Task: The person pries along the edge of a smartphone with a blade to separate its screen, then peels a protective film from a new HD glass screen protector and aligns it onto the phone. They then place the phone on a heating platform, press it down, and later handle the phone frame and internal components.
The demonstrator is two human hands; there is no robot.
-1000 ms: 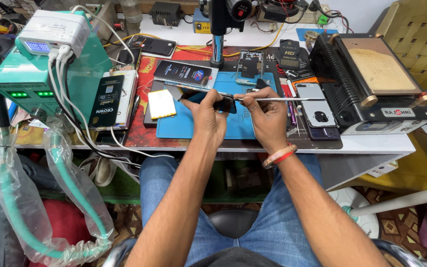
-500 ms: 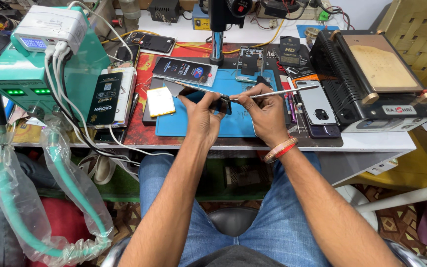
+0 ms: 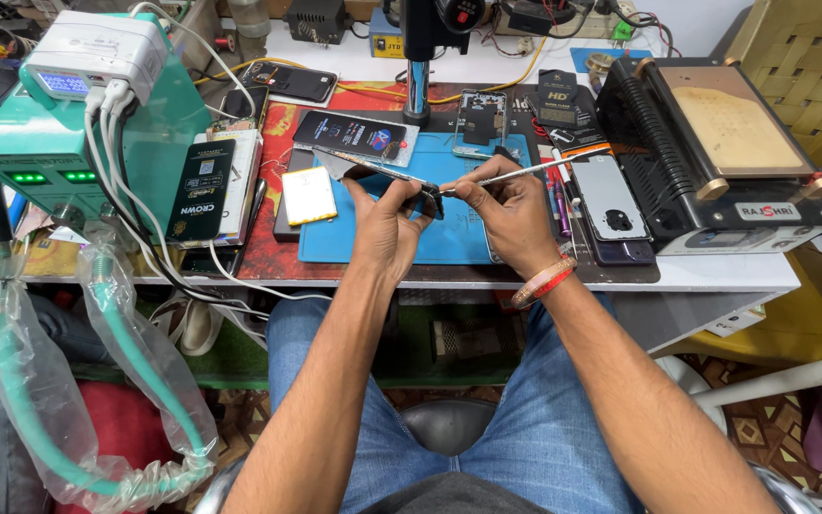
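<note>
While the left hand (image 3: 387,224) grips the phone (image 3: 378,176) tilted above the blue mat (image 3: 449,238), right hand (image 3: 511,209) pinches a metal pry tool (image 3: 525,171), tip at the phone's right end.

Green machine (image 3: 59,152) at upper left, black heating plate unit (image 3: 725,152) at upper right, blue mat (image 3: 401,233) mid-frame on the surface (image 3: 715,271), yellow pad (image 3: 308,195) beside it.
</note>
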